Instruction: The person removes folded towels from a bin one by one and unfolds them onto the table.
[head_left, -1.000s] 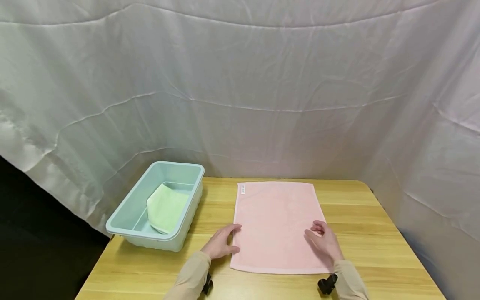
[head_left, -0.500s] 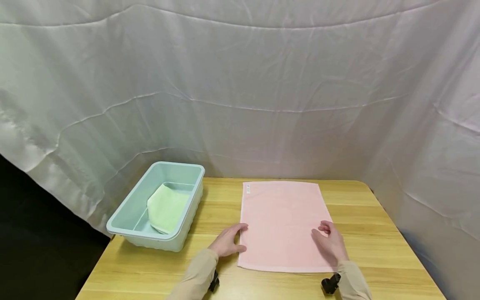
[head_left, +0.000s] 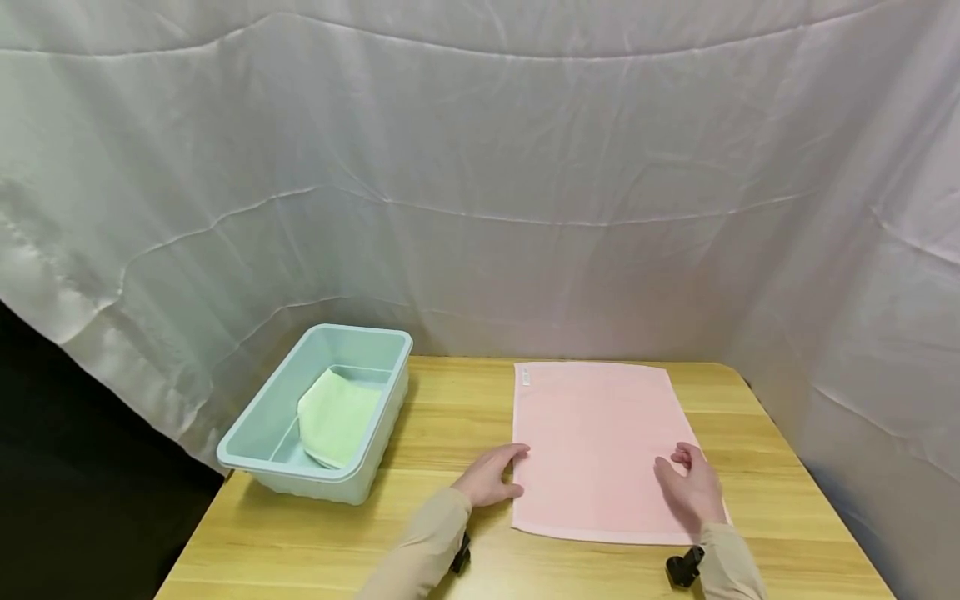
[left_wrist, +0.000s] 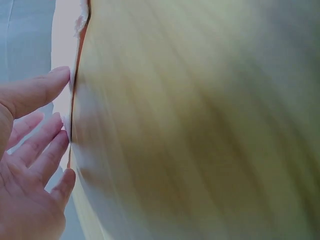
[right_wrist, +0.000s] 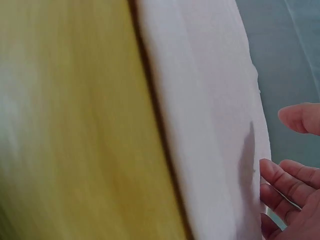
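Observation:
A pink towel point(head_left: 592, 454) lies flat on the wooden table, with a small white label point(head_left: 526, 377) at its far left corner. At its left edge, my left hand point(head_left: 491, 477) touches the cloth with thumb and fingers spread apart. The left wrist view shows that hand's fingertips point(left_wrist: 59, 129) against the towel's edge. Over the towel's right part is my right hand point(head_left: 693, 483), its fingers loosely bent and nothing held between them. In the right wrist view its fingers point(right_wrist: 282, 182) are beside the pale cloth; whether they touch it I cannot tell.
A light blue plastic basin point(head_left: 386, 417) stands on the table's left side, with a folded green cloth point(head_left: 337, 417) inside. Bare wooden tabletop point(head_left: 780, 492) extends right of the towel. Grey curtain point(head_left: 480, 167) hangs behind the table.
The pink towel has slid to the right across the table, still flat. Both hands have moved right along with it. The basin and green cloth are essentially where they were.

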